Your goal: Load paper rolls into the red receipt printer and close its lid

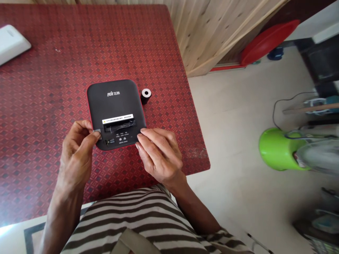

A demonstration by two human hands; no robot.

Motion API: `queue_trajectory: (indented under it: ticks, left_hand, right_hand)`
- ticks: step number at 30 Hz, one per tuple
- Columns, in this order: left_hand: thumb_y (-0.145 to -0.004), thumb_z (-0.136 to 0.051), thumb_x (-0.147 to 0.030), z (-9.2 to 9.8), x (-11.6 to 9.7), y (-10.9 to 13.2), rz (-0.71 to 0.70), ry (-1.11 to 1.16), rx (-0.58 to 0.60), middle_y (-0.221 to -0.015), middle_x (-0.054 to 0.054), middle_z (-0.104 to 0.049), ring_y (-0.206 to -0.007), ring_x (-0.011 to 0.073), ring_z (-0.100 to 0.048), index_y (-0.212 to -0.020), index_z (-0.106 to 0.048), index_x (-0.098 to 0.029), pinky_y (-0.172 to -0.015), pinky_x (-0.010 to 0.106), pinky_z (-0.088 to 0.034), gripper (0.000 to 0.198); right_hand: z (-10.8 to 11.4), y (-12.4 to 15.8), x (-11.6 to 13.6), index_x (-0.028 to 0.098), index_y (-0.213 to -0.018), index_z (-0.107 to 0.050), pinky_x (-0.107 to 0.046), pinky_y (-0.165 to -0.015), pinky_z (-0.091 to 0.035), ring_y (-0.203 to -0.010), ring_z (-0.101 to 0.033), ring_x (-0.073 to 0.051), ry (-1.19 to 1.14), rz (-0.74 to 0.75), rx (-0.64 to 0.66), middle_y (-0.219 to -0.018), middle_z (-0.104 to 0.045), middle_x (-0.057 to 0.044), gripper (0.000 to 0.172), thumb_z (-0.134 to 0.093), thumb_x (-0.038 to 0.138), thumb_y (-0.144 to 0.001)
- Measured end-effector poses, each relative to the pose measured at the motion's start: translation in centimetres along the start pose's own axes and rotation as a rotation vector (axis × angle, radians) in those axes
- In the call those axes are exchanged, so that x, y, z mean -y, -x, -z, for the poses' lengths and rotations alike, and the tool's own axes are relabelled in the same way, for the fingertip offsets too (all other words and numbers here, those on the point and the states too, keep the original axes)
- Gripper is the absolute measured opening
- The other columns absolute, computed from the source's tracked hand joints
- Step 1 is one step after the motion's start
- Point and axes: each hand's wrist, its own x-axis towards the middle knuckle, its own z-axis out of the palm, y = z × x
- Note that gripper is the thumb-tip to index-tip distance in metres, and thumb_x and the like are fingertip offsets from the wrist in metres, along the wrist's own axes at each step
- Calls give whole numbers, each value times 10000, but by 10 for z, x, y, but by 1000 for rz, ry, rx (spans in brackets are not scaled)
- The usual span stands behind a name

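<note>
A black receipt printer (115,107) with red edges lies on the red patterned table, its paper slot, white warning strip and small icons facing up. My left hand (78,148) is closed at its lower left edge, with the thumb on a small grey tab (97,134) and a finger against the side. At the lower right corner my right hand (161,150) grips the edge; its thumb is partly hidden. Just right of the printer stands a small black roll (146,96) with a white end and a dark core.
The table (164,53) ends on the right, close beyond my right hand. A white box-like object (12,44) lies at the far left. On the floor to the right are a green bucket (275,150) and a dark cable (277,106). A red basin (267,42) leans behind.
</note>
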Motion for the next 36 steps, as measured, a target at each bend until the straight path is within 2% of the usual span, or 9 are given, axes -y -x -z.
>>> queue_trajectory:
  ticks: [5, 12, 16, 21, 24, 27, 29, 32, 36]
  left_hand:
    - [-716, -738, -209, -5, -3, 0, 19, 29, -29, -785, -1, -565, -695, 130, -510, -869, -612, -212, -630, 261, -394, 198]
    - [-720, -729, -160, -8, -1, 0, -21, 45, -62, -751, -17, -503, -673, 108, -436, -845, -603, -197, -627, 255, -335, 181]
    - [-748, -738, -174, -6, 1, 1, -21, 8, -63, -742, -18, -509, -675, 110, -431, -839, -611, -202, -635, 256, -332, 159]
    - [-735, -788, -241, 1, -1, 0, -33, 5, -40, -763, -10, -553, -693, 110, -474, -837, -636, -192, -672, 260, -370, 189]
    - [-795, -752, -326, 6, -2, -11, -130, -42, -20, -766, 2, -570, -690, 116, -491, -818, -642, -188, -686, 278, -395, 178]
    - [-841, -708, -338, 10, 3, -31, -274, -92, -71, -741, 5, -578, -691, 124, -510, -795, -635, -186, -717, 294, -411, 175]
    - [-860, -692, -328, 10, 8, -44, -327, -114, -108, -732, 5, -583, -686, 127, -519, -798, -632, -183, -719, 300, -409, 169]
    - [-908, -638, -345, 8, 17, -54, -355, -162, -125, -737, 2, -581, -674, 126, -513, -821, -617, -184, -688, 298, -396, 185]
    - [-946, -602, -376, 5, 23, -52, -326, -253, -130, -688, -26, -519, -614, 107, -407, -800, -588, -185, -632, 289, -341, 241]
  right_hand:
    - [0, -3, 0, 131, -1119, -688, -394, -866, -633, -1003, -675, -214, 8, -12, -2, -1073, -767, -113, 212, -699, 111, -908]
    - [-2, -5, 0, 73, -1069, -696, -392, -863, -620, -972, -667, -223, 6, 20, -7, -1039, -761, -149, 189, -719, 82, -881]
    - [2, -8, 0, 126, -1078, -689, -382, -853, -620, -963, -667, -209, -6, -4, -1, -1038, -761, -110, 175, -697, 98, -905]
    - [13, -34, -8, 142, -1157, -680, -380, -961, -588, -1056, -669, -195, -28, -20, 62, -1153, -754, -101, 195, -620, 124, -972]
    - [6, -65, -15, 141, -1149, -695, -377, -1017, -542, -1096, -655, -194, 35, 37, 264, -1200, -751, -90, 211, -533, 114, -1017]
    - [-16, -97, -15, 156, -1059, -720, -400, -991, -523, -1092, -661, -225, 118, 97, 578, -1111, -761, -86, 234, -488, 130, -1038]
    - [-31, -113, -11, 133, -1047, -724, -407, -960, -520, -1073, -678, -247, 172, 110, 720, -1058, -763, -117, 251, -474, 115, -1036]
    - [-48, -128, -5, 107, -1025, -733, -386, -927, -523, -1006, -711, -239, 204, 77, 833, -1034, -764, -155, 279, -456, 76, -1029]
    - [-52, -140, -5, 115, -1008, -739, -340, -877, -532, -983, -718, -219, 210, 31, 922, -1024, -764, -151, 304, -441, 58, -1027]
